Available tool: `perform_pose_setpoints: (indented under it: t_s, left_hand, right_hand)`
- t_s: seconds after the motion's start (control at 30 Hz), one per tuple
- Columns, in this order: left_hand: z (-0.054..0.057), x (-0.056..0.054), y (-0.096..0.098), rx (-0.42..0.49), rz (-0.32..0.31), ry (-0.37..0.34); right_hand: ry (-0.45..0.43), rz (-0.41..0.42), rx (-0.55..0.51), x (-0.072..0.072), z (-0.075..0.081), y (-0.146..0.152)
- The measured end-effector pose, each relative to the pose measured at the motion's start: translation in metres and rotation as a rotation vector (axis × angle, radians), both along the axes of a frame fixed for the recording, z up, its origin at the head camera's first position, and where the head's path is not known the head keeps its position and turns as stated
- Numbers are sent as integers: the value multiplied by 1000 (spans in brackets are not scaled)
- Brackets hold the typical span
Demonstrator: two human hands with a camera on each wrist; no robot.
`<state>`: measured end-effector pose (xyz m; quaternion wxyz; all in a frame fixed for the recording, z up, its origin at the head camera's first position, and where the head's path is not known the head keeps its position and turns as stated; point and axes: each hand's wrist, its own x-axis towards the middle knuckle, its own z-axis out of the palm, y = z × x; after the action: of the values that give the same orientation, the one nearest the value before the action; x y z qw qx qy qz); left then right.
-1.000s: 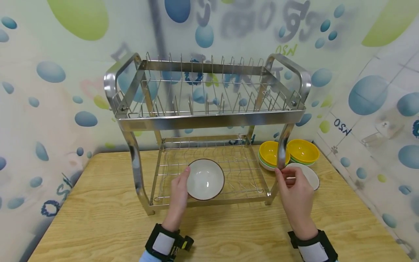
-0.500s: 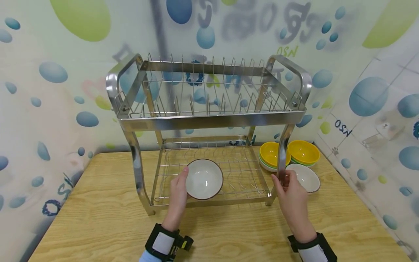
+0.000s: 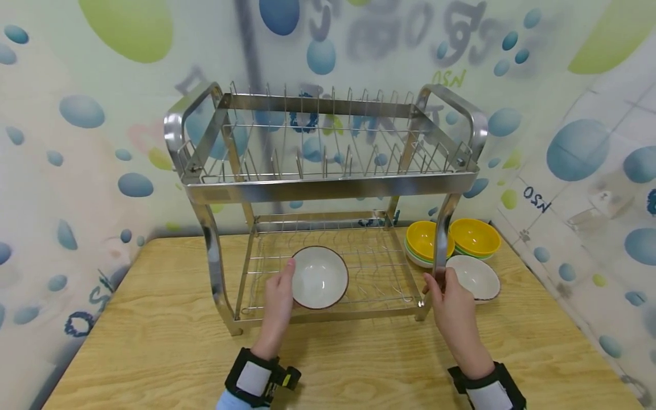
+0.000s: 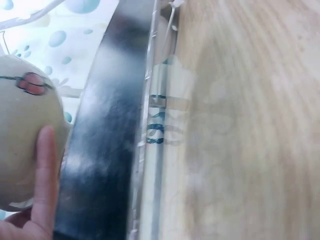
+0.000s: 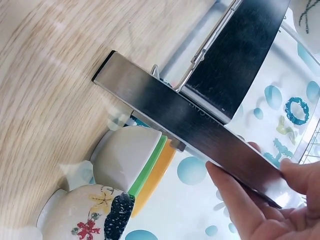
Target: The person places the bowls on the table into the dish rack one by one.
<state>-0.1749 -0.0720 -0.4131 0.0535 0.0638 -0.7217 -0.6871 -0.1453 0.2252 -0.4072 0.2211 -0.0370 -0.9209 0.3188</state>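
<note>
A white bowl (image 3: 320,278) with a thin brown rim is held in my left hand (image 3: 278,296), thumb at its left edge. It overlaps the front of the dish rack's lower wire shelf (image 3: 374,262). In the left wrist view, a finger (image 4: 46,175) lies along the bowl's outside (image 4: 22,115), by a red flower. My right hand (image 3: 453,310) grips the right front leg (image 3: 441,245) of the metal dish rack (image 3: 328,191). From the right wrist view, the thumb and fingers stand on either side of that leg (image 5: 185,125).
Behind the right leg stand stacked bowls with a yellow one (image 3: 423,239) on top, and a second yellow-topped stack (image 3: 475,236). A white bowl (image 3: 474,278) with a dark rim sits just right of my right hand. The rack's upper tier (image 3: 328,136) carries upright wire dividers.
My right hand has slid slightly down the rack's leg and its fingers now wrap round it. The bowl in my left hand has shifted slightly up and left.
</note>
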Motion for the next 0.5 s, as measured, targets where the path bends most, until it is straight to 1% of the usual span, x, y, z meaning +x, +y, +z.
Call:
perform_pose_setpoints:
  t_s: [0.1, 0.27, 0.37, 0.5]
  left_hand:
    - [4, -3, -4, -90, 12, 7]
    - [13, -11, -11, -172, -4, 32]
    - [23, -14, -15, -211, -5, 51]
    - [38, -20, -18, -306, 22, 82]
  right_hand:
    - [-1, 7, -4, -1, 1, -1]
    - [-4, 9, -19, 0, 1, -1]
    - [-9, 9, -25, 1, 1, -1]
    - [-21, 7, -24, 1, 2, -1]
